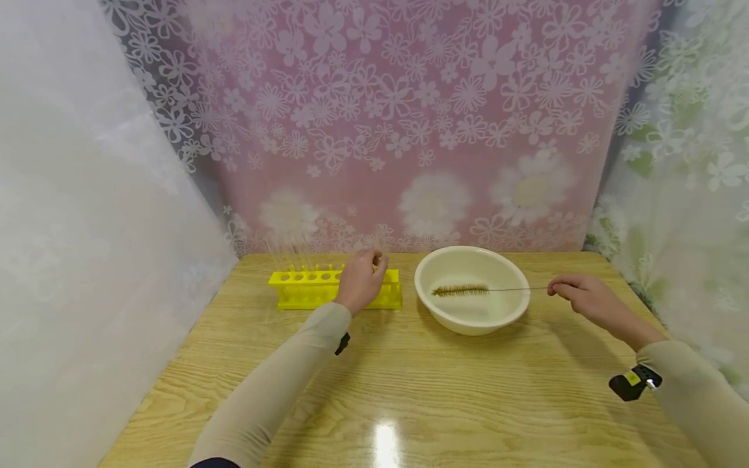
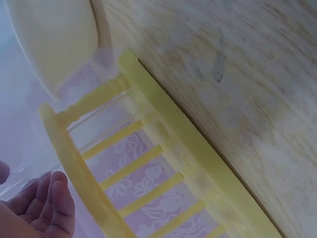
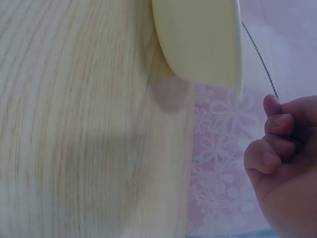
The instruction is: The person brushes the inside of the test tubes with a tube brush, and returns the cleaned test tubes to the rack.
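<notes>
At the right end of a yellow test tube rack (image 1: 310, 296), my left hand (image 1: 361, 279) is raised over the top bar. In the left wrist view the curled fingers (image 2: 58, 206) and thumb are around the upper part of a clear test tube (image 2: 25, 181), which passes down through the rack (image 2: 198, 153). My right hand (image 1: 591, 302) pinches the thin wire handle (image 1: 521, 288) of a test tube brush. The brush's brown bristles (image 1: 462, 290) are over the inside of a white basin (image 1: 474, 322); whether they touch it I cannot tell.
Several clear test tubes (image 1: 289, 253) stand in the left part of the rack. The basin sits to the rack's right on the wooden table (image 1: 456, 396). A flowered pink curtain (image 1: 374, 130) hangs behind, with pale sheets at both sides.
</notes>
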Motion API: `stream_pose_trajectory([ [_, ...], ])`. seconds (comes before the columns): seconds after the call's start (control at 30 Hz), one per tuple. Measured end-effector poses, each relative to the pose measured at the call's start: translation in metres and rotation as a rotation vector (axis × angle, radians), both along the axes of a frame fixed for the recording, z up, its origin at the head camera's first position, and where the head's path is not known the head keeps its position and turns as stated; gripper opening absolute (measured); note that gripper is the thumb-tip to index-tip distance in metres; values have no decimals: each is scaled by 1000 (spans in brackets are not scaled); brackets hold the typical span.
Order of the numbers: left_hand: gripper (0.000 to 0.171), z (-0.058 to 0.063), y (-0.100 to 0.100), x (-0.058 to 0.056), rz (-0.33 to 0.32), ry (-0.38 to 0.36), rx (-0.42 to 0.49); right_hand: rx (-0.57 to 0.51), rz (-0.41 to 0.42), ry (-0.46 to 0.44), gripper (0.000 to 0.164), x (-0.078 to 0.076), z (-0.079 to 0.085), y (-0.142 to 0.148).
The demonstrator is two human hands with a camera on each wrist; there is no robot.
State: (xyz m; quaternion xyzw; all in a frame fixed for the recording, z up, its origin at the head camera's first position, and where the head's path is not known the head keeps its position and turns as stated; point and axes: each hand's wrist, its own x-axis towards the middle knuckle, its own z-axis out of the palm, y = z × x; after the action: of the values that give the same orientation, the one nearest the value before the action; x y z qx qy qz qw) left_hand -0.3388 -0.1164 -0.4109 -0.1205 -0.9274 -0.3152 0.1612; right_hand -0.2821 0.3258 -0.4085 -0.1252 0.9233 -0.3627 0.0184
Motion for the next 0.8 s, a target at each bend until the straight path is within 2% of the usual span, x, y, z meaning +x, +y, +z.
stream_pose_trajectory([
  [0.17,32,0,0,0,2,24,6,-29,-9,-6,47,2,3,2],
  [0.27,35,2,-1,0,-2,54,23,-29,-12,-2,47,2,4,4],
  [0.4,42,8,-2,0,-20,99,51,-21,-18,1,48,3,8,8],
  [0.63,43,20,-4,-1,-38,121,140,-7,-20,18,47,5,9,12],
  [0.8,44,32,-3,0,-58,183,175,3,-33,16,47,6,12,14],
])
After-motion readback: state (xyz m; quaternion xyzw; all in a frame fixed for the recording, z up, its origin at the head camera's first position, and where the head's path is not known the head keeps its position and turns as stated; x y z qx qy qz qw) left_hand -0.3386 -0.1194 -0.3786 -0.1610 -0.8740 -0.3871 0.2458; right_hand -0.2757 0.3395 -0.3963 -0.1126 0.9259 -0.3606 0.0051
